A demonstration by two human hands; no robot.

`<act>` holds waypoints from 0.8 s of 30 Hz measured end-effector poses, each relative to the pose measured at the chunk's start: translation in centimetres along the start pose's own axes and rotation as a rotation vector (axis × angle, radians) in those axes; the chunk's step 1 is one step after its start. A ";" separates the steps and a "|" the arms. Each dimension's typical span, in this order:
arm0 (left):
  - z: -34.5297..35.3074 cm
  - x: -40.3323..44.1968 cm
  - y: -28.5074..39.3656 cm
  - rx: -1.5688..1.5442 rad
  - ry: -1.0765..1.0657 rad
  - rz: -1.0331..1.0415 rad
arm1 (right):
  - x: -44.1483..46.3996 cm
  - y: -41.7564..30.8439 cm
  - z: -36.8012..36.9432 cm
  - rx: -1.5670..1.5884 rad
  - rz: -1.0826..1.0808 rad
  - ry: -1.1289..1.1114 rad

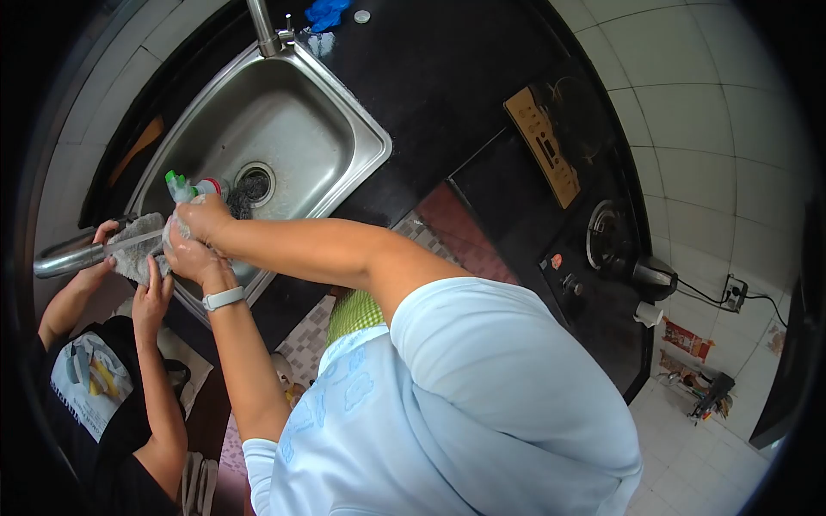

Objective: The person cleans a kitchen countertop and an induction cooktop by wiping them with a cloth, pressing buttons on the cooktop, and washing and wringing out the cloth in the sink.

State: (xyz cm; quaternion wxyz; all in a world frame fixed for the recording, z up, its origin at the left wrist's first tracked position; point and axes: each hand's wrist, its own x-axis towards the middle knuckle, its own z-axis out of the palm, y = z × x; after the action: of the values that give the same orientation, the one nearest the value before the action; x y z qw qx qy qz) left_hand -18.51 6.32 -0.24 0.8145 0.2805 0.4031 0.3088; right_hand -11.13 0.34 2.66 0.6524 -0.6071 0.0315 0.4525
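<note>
My left hand (191, 258), with a pale watch on its wrist, and my right hand (205, 217) are close together over the sink's near left edge. Both look wet and soapy, with bent fingers around something whitish (177, 230) that I cannot make out. Just left of them, another person's hands (148, 292) hold a grey cloth (133, 249). A chrome tube (69, 261) reaches in beside that cloth. Beyond my right hand, a green-topped bottle (178, 185) and a red-and-white cap (209, 186) show in the sink (292, 112), partly hidden. A dark scrubber (239, 199) lies by the drain.
A faucet (265, 34) rises at the sink's back edge, with a blue bag (327, 14) nearby. To the left lies a wooden utensil (138, 148). On the right, a brown panel (542, 148) and a kettle (654, 279) stand on the black counter (422, 95).
</note>
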 end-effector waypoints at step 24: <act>5.3 -8.4 -0.9 1.187 -0.259 1.085 | -1.1 0.0 -4.7 0.322 0.402 -0.179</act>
State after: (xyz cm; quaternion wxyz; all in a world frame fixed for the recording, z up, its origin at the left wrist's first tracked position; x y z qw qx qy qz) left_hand -17.99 -1.46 5.95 0.3075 0.8552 0.2102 0.3603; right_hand -9.38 -4.08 2.13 0.6378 -0.4347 0.1654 0.6140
